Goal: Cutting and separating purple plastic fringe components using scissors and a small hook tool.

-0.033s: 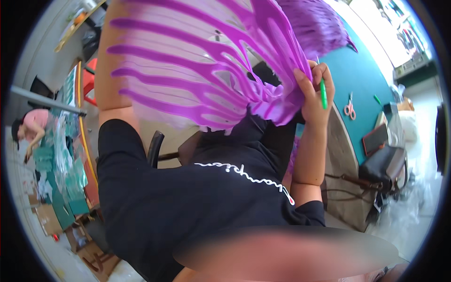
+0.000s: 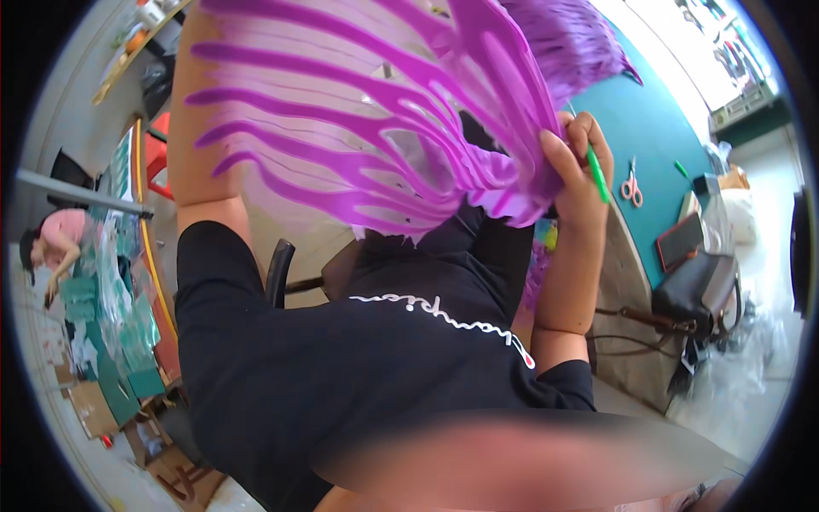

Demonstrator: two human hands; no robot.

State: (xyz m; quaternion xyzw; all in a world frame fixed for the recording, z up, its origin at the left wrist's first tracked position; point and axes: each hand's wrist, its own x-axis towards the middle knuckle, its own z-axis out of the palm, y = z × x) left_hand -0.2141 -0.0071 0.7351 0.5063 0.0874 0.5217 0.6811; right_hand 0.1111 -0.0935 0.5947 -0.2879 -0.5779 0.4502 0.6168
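A sheer pale-purple cloth with darker, branching purple stripes hangs spread in front of me, gathered into folds at its lower right. My right hand is closed on the folded right edge, thumb across the front. The same hand holds a slim tool with a bright green handle; I cannot make out its kind. My left arm reaches up along the cloth's left side, and its hand does not show. Behind the cloth's upper right is a darker purple, ruffled-looking piece.
A green-topped table on the right bears scissors with pink handles, a small green stick, and a dark flat case. A dark handbag sits beside it. Far left, a person in pink bends over another table.
The striped cloth has shifted slightly, its left edge a little up and left. My right hand has moved slightly right, and the green handle now slants more.
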